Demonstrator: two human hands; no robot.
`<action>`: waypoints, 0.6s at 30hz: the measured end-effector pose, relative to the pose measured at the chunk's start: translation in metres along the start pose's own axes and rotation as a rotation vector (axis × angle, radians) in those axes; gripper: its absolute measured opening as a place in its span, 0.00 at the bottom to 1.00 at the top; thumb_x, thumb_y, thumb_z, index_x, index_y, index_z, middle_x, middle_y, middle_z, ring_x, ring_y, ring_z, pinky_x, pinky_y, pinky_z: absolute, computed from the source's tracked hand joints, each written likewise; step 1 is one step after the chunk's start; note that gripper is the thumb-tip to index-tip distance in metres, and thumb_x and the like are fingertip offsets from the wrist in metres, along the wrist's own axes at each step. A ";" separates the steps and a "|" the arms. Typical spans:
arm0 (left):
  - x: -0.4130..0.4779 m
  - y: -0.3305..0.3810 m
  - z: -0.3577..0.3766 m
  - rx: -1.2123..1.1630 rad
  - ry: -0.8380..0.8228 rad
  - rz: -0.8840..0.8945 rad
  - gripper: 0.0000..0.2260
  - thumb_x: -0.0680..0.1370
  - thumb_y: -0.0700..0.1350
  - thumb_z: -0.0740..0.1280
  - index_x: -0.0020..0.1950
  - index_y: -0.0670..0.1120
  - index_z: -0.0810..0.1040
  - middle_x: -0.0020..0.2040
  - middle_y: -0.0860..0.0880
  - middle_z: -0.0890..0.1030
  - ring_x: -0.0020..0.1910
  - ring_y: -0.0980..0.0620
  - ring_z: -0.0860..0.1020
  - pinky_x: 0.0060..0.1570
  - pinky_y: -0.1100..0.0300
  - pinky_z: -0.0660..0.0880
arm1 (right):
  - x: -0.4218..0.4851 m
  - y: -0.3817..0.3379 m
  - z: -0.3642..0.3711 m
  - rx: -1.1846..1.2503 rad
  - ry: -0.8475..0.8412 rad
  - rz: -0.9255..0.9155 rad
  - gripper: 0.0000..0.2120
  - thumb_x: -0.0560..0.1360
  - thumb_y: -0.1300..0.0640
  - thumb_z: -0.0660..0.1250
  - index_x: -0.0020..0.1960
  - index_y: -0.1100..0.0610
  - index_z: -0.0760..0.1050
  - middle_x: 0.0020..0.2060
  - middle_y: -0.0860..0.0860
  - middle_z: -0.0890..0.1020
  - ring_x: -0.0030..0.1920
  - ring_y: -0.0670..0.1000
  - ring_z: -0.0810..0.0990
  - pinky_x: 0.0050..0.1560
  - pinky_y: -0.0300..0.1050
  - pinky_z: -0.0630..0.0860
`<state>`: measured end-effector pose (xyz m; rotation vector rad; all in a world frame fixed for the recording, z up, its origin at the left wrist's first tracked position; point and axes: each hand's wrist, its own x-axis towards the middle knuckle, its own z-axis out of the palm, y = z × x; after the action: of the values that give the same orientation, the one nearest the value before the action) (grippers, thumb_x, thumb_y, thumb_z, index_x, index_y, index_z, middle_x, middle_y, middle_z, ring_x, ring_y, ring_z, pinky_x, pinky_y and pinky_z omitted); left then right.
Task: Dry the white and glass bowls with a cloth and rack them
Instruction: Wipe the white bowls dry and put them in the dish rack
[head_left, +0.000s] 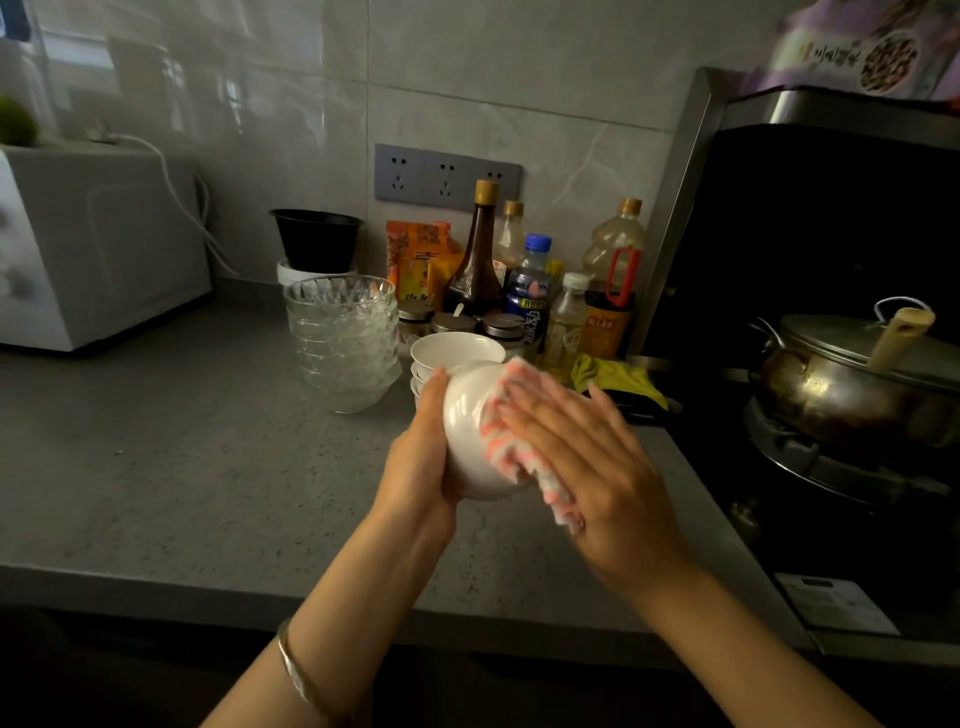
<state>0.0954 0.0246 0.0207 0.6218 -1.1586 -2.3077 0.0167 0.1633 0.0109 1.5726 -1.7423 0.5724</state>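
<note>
- A person is drying a white bowl (467, 436) above a grey kitchen surface (182, 441), holding it clear of the top, tipped on its side.
- The left hand (418, 462) is gripping the bowl from its left side, palm against it and fingers reaching up along its edge.
- The right hand (587, 457) is lying flat with fingers straight, pressing a pink-and-white cloth (506, 452) against the bowl's right side.
- A stack of glass bowls (343, 343) is standing on the surface just behind the hands, with a stack of white bowls (452, 353) beside it to the right.
- Sauce and oil bottles (475, 249) are crowding the tiled wall behind both stacks.
- A lidded metal pot (841, 379) is sitting on the stove at right, and a yellow rag (618, 376) is lying near the stove's edge.
- A silver bangle (296, 670) is showing on the left forearm.
</note>
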 end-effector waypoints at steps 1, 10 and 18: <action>0.003 0.001 -0.003 0.036 0.049 0.050 0.21 0.76 0.62 0.63 0.56 0.47 0.80 0.49 0.43 0.85 0.49 0.45 0.83 0.52 0.47 0.78 | -0.007 0.005 0.001 0.032 0.004 0.091 0.21 0.79 0.60 0.56 0.72 0.59 0.67 0.73 0.54 0.66 0.74 0.51 0.62 0.74 0.55 0.57; 0.010 0.003 -0.032 0.200 0.184 0.179 0.16 0.76 0.62 0.64 0.51 0.51 0.81 0.49 0.45 0.84 0.50 0.46 0.82 0.52 0.47 0.78 | -0.069 0.021 0.023 0.079 -0.765 0.645 0.26 0.81 0.46 0.54 0.77 0.46 0.50 0.73 0.36 0.49 0.76 0.42 0.48 0.75 0.40 0.42; 0.002 -0.007 -0.018 0.246 0.041 0.173 0.20 0.73 0.63 0.65 0.53 0.50 0.82 0.46 0.46 0.85 0.46 0.48 0.83 0.42 0.55 0.78 | -0.031 0.015 -0.023 0.839 -0.514 0.936 0.40 0.65 0.34 0.65 0.73 0.37 0.53 0.75 0.41 0.58 0.73 0.40 0.58 0.71 0.43 0.58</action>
<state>0.1024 0.0163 0.0048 0.6260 -1.4304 -2.0169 0.0075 0.2030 0.0049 1.3634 -2.8809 1.6231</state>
